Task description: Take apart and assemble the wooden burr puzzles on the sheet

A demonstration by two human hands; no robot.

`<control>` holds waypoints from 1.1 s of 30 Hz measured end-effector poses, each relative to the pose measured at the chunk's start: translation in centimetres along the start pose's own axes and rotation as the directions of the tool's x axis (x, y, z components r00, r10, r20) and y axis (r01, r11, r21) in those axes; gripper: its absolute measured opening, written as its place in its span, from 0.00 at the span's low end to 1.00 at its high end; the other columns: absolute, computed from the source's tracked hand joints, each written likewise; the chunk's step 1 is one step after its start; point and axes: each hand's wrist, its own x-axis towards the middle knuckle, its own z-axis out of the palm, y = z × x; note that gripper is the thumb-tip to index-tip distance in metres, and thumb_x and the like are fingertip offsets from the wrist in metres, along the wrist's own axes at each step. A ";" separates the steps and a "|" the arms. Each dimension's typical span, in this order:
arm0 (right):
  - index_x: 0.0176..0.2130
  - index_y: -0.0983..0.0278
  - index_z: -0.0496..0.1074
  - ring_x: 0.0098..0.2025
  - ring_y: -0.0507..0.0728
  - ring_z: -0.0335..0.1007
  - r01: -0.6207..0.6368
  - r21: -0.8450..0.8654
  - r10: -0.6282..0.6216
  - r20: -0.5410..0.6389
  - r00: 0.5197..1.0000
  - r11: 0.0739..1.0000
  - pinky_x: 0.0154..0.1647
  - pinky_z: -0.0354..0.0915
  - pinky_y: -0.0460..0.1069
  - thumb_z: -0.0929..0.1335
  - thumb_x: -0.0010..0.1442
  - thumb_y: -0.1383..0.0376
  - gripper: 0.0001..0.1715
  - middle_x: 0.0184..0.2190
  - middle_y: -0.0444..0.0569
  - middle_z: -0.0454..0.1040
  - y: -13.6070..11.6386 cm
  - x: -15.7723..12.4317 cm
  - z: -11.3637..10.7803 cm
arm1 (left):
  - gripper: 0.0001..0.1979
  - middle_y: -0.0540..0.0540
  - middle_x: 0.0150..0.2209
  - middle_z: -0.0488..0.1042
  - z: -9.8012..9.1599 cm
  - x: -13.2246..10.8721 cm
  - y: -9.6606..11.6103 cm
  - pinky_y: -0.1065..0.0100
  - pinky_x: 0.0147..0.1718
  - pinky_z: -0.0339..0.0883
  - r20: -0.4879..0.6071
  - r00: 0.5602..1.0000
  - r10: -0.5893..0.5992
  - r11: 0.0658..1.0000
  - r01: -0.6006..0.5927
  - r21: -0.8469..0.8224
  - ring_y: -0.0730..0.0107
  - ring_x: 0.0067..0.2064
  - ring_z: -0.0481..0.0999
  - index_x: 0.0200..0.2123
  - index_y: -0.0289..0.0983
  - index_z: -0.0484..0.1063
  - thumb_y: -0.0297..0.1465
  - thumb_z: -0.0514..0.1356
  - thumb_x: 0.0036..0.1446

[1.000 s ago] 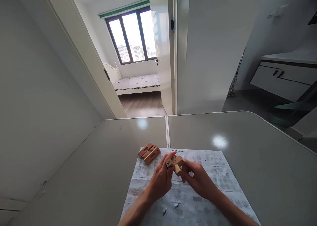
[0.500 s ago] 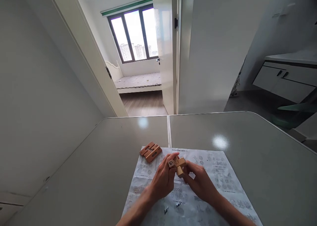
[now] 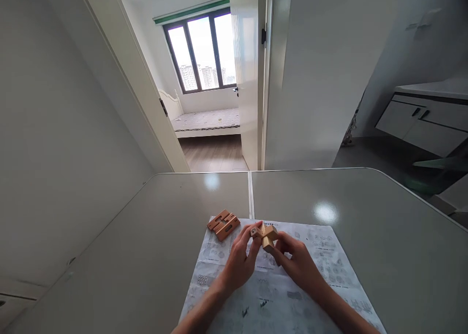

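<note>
Over a printed paper sheet [image 3: 278,295], several light wooden puzzle blocks [image 3: 269,232] are joined at angles between my hands. From the left, my left hand [image 3: 241,256] grips the block whose end bears a dark mark. My right hand [image 3: 295,260] pinches the pieces on the right, its fingers closed and partly hidden behind them. Left of my hands, reddish-brown slotted wooden pieces [image 3: 224,225] rest across the sheet's upper left corner.
The sheet lies on a grey-green table [image 3: 175,226] with a pale seam [image 3: 250,195] down its middle. Two small dark marks or scraps [image 3: 245,312] show near the sheet's lower middle. Beyond the table's far edge are a wall, an open door [image 3: 248,80] and a bed [image 3: 210,122].
My hands have lifted the joined blocks slightly and tilted them, so the lower block points more upward. The slotted pieces stay where they were. The view has shifted a little.
</note>
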 end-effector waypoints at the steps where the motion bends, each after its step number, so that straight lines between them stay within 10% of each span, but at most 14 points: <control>1: 0.41 0.61 0.72 0.22 0.53 0.62 -0.004 -0.001 0.004 -0.020 1.000 1.000 0.27 0.62 0.48 0.69 0.68 0.53 0.14 0.20 0.37 0.66 0.0 0.0 0.0 | 0.20 0.39 0.57 0.75 -0.2 0.2 0.0 0.53 0.59 0.69 -0.004 1.000 -0.013 1.000 0.013 -0.024 0.54 0.58 0.74 0.62 0.42 0.68 0.39 0.50 0.74; 18: 0.44 0.60 0.75 0.24 0.53 0.66 0.069 -0.107 -0.083 -0.129 0.988 0.992 0.26 0.65 0.47 0.69 0.68 0.52 0.14 0.25 0.42 0.71 -0.9 0.1 -0.3 | 0.25 0.45 0.45 0.80 -1.3 1.0 -0.2 0.56 0.43 0.77 0.228 0.962 -0.154 0.933 0.217 -0.288 0.56 0.44 0.81 0.52 0.47 0.70 0.43 0.72 0.53; 33: 0.48 0.59 0.76 0.27 0.54 0.71 0.136 -0.129 -0.150 -0.108 0.983 0.982 0.28 0.70 0.48 0.66 0.71 0.53 0.15 0.37 0.49 0.77 -0.2 0.2 -0.1 | 0.30 0.49 0.43 0.80 -0.9 1.2 -0.3 0.57 0.44 0.76 0.192 0.968 -0.162 0.926 0.216 -0.309 0.60 0.41 0.80 0.55 0.50 0.71 0.46 0.74 0.50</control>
